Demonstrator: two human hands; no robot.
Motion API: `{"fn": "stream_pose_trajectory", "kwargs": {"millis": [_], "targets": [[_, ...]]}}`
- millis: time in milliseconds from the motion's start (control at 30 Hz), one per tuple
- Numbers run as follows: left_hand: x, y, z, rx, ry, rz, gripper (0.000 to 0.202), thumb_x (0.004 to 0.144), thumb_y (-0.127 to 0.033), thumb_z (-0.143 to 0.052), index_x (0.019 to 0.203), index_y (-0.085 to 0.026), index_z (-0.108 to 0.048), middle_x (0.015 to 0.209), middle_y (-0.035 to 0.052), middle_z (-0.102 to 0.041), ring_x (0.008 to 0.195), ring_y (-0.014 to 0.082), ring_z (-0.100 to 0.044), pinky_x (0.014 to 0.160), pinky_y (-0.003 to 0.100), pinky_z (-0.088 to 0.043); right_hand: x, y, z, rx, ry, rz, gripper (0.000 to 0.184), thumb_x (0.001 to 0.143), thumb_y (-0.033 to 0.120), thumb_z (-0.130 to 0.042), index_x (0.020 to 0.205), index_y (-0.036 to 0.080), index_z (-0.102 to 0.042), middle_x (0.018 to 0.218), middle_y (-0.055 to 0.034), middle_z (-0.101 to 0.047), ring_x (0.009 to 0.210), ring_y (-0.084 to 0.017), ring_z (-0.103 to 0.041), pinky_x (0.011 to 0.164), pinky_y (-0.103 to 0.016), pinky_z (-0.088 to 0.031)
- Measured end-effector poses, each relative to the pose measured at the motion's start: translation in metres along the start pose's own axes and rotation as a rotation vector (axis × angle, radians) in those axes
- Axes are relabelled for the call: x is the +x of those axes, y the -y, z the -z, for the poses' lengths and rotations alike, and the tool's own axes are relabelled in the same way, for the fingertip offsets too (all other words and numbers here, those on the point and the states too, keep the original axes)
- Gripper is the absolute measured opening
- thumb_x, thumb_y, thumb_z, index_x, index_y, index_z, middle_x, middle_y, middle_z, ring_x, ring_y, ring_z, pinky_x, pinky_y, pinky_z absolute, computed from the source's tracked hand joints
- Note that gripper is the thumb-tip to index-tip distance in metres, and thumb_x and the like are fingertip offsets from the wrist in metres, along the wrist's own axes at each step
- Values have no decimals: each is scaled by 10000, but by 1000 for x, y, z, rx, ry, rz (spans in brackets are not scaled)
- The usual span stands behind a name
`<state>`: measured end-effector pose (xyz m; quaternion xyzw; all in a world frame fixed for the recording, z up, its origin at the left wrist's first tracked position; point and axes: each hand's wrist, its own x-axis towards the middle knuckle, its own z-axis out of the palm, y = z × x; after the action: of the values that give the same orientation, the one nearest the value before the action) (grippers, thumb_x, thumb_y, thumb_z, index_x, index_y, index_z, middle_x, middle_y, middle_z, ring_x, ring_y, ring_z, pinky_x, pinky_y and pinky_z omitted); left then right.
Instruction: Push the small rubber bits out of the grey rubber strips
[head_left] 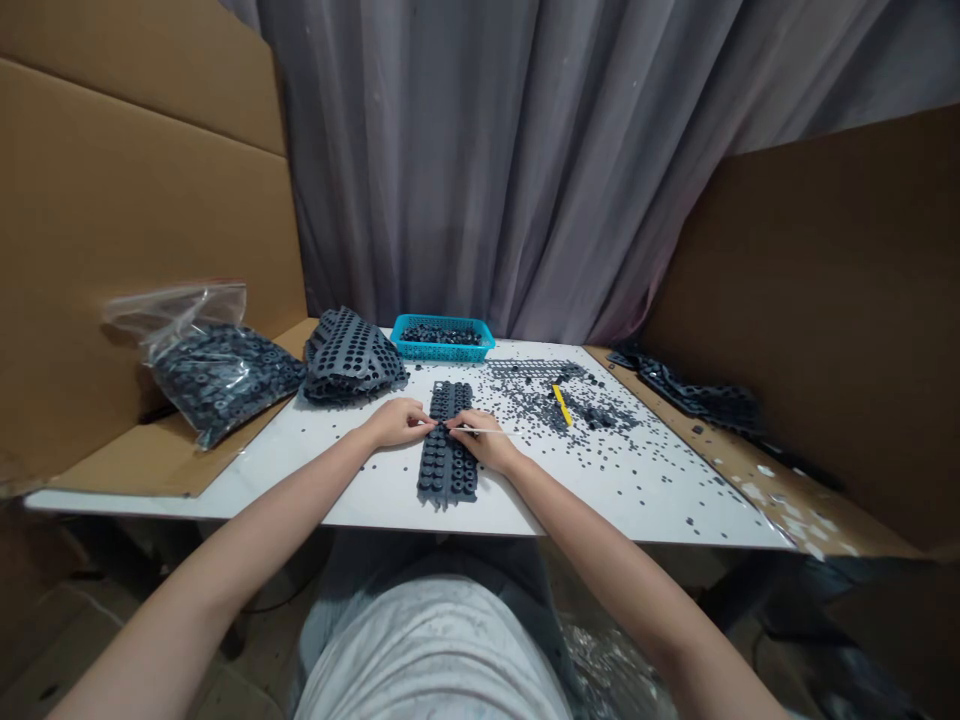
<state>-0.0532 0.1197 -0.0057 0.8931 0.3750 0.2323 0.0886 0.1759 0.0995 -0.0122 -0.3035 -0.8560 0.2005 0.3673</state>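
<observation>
A black rubber sheet (pixel 448 470) with rows of round, ring-like parts lies lengthwise in front of me on the white table. My left hand (pixel 400 423) rests at its left edge, fingers pinched together on the sheet. My right hand (pixel 484 438) is closed around a thin white stick (pixel 491 431) and reaches over the sheet's right side. Both sets of fingertips nearly meet at the middle rows. What lies right under the fingertips is too small to make out.
A bag of black rings (pixel 225 375), a pile of perforated black sheets (pixel 351 350) and a blue basket (pixel 442 350) of small black parts stand behind. Right of the sheet, small black bits surround a yellow-handled tool (pixel 562 405). Cardboard walls (pixel 825 300) flank the table.
</observation>
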Motion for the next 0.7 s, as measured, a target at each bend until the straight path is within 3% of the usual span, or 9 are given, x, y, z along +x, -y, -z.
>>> {"fn": "stream_pose_trajectory", "kwargs": {"millis": [167, 367, 500, 700], "targets": [[0, 1, -1, -24, 4, 21, 276, 778, -442, -616, 929, -246, -739, 617, -3, -560, 584, 124, -499, 559, 223, -332, 2, 6, -1, -311, 81, 23, 134, 888, 222, -477, 923, 213, -606, 867, -71, -657, 881, -223, -571, 792, -328, -385], [1, 3, -2, -51, 4, 39, 273, 747, -444, -648, 904, -242, -745, 613, -7, -563, 558, 115, -489, 545, 221, -324, 3, 3, -4, -402, 2, -23, 139, 869, 178, -453, 832, 200, -584, 770, -53, -613, 825, -220, -525, 749, -312, -371], [1, 3, -1, -78, -2, 43, 276, 733, -444, -661, 896, -238, -746, 609, -10, -562, 552, 112, -489, 545, 220, -326, 1, 0, 0, -253, -85, -107, 117, 847, 170, -472, 837, 196, -586, 798, -56, -621, 809, -213, -545, 718, -297, -396], [-1, 3, 3, -133, -79, 72, 327, 793, -434, -590, 953, -182, -722, 593, -15, -521, 546, 111, -455, 556, 227, -336, -2, 6, 6, 130, -143, -176, 151, 847, 327, -530, 831, 191, -592, 846, -49, -665, 776, -190, -593, 694, -291, -432]]}}
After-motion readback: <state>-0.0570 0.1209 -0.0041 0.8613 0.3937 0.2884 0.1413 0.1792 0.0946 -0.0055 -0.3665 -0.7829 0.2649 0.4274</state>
